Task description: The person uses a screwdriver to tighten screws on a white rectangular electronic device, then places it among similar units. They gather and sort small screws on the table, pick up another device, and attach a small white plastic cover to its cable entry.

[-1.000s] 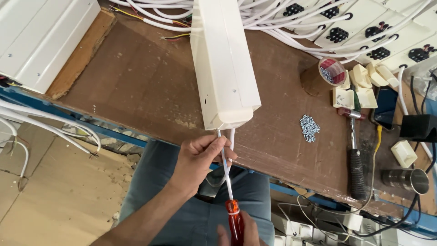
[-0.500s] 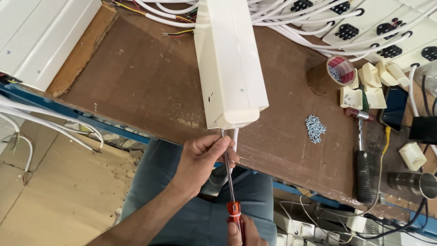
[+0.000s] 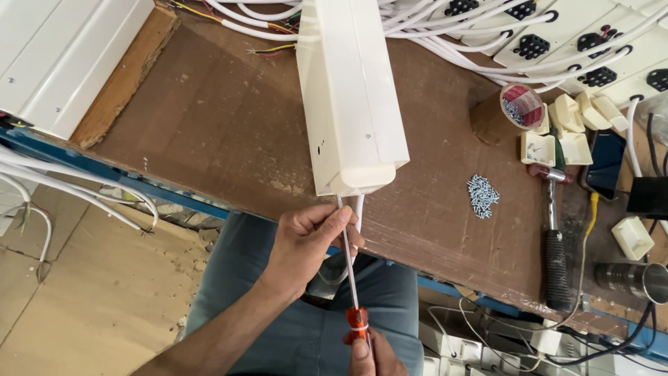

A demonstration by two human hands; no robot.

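A long white plastic casing [image 3: 351, 97] lies on the brown workbench [image 3: 209, 132], its near end over the bench's front edge. My left hand [image 3: 306, 244] pinches the shaft of a screwdriver [image 3: 350, 278] just below that end, beside a white cable [image 3: 358, 216] that hangs from the casing. My right hand [image 3: 372, 358], at the bottom edge of the view, grips the screwdriver's orange handle [image 3: 357, 324]. The tip meets the casing's end face.
A small pile of screws [image 3: 481, 195] and a black-handled hammer [image 3: 554, 244] lie to the right. White socket strips [image 3: 557, 35], small white plugs [image 3: 567, 129], a tape roll [image 3: 523, 104] and a metal cup [image 3: 637, 278] crowd the right side. White panels [image 3: 62, 56] lie at left.
The view has shifted slightly, so the casing sits a little further right and lower. My hands keep the same hold on the screwdriver at the casing's end.
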